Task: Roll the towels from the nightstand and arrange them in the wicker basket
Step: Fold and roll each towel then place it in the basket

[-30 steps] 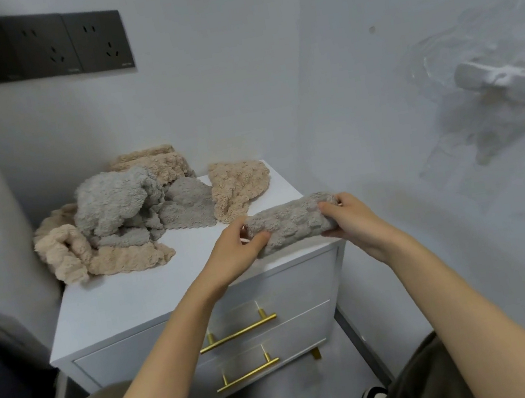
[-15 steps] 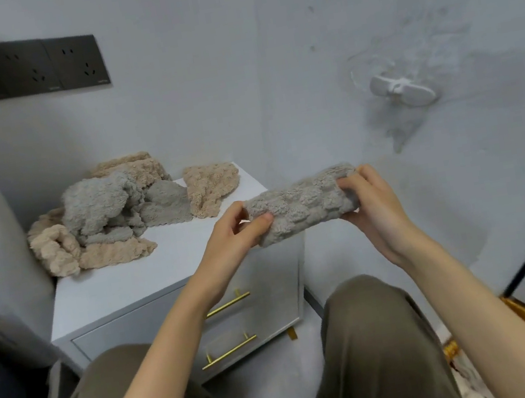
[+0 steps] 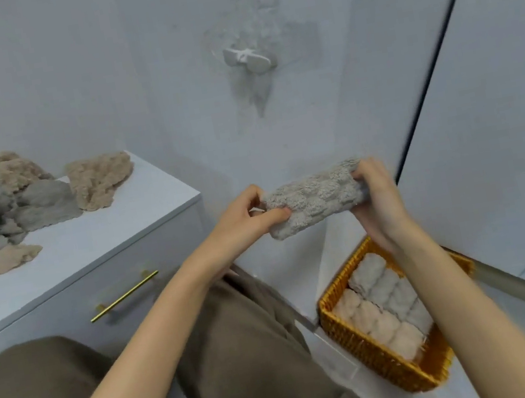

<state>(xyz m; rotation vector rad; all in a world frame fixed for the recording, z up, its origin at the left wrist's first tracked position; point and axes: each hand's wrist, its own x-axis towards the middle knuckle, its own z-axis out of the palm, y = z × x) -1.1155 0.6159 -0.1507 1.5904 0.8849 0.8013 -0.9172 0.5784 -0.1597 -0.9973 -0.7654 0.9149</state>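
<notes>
Rolled towel [image 3: 315, 202] swung right, left hand [image 3: 250, 216] and right hand [image 3: 378, 202] gripping ends

Rolled grey towel [image 3: 315, 198] is midair; wicker basket [image 3: 366, 350] holds other rolls [image 3: 377, 323].

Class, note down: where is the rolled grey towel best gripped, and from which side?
Grip the rolled grey towel at its two ends, one hand closing in from each side, as the left hand and right hand do. It is a long, soft, horizontal cylinder; pinching both ends likely keeps the roll from loosening.
</notes>
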